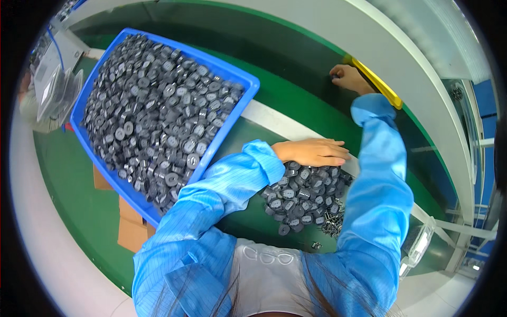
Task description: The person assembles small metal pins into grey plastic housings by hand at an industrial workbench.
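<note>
My left hand [311,152] lies palm down with its fingers stretched out, over the far edge of a loose pile of small black round parts [298,198] and beside a pale metal strip. The pile sits on the green tabletop in front of me. Farther off and to the right, my right hand [350,79] is over the dark belt surface, with thumb and fingers pinched together. A small dark part shows at its fingertips, mostly covered by them. Small shiny metal pieces [332,222] lie at the near right of the pile.
A big blue tray [252,87] heaped with the same black parts stands at the left. Along the far side runs a yellow strip [377,82] beside my right wrist. Cardboard [132,227] is below the tray, and clear plastic containers [420,240] stand at the right.
</note>
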A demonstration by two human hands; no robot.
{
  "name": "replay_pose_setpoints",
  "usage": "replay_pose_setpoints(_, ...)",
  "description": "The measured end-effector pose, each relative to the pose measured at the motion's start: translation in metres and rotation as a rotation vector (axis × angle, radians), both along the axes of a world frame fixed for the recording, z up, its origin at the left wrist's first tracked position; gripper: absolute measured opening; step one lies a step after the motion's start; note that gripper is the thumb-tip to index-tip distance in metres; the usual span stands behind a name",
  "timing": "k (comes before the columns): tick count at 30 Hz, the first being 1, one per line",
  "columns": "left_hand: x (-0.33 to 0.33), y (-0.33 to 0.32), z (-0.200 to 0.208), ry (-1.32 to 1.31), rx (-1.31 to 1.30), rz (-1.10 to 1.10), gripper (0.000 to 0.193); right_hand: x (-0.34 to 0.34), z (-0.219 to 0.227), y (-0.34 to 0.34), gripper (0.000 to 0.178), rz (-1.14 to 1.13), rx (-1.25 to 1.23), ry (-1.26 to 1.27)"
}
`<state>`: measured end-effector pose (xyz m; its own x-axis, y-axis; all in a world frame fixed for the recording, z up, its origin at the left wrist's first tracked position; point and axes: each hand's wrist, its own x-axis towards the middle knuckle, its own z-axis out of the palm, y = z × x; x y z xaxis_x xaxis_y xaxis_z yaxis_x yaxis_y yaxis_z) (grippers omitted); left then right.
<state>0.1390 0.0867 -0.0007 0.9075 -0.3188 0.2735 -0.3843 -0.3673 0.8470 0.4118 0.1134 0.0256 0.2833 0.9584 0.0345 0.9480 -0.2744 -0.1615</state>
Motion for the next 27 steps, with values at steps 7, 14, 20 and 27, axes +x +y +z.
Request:
replay_pose_setpoints(7,-0.003,-0.028,-0.005,0.091,-0.203,-0.041,0.072,-0.128,0.123,-0.114,0.029,0.130,-0.253,0.604)
replay_pose_setpoints(14,0.021,-0.018,-0.013,0.118,-0.362,-0.147,0.047,-0.206,0.123,-0.214,0.038,0.165,-0.097,0.426)
replay_pose_setpoints(20,0.044,-0.009,0.008,0.262,-0.071,-0.296,0.035,-0.211,0.079,-0.254,0.033,0.236,0.204,0.395)
replay_pose_setpoints(27,0.069,-0.023,0.024,0.623,-0.125,-0.242,0.020,-0.139,0.084,-0.340,0.016,-0.374,0.214,0.276)
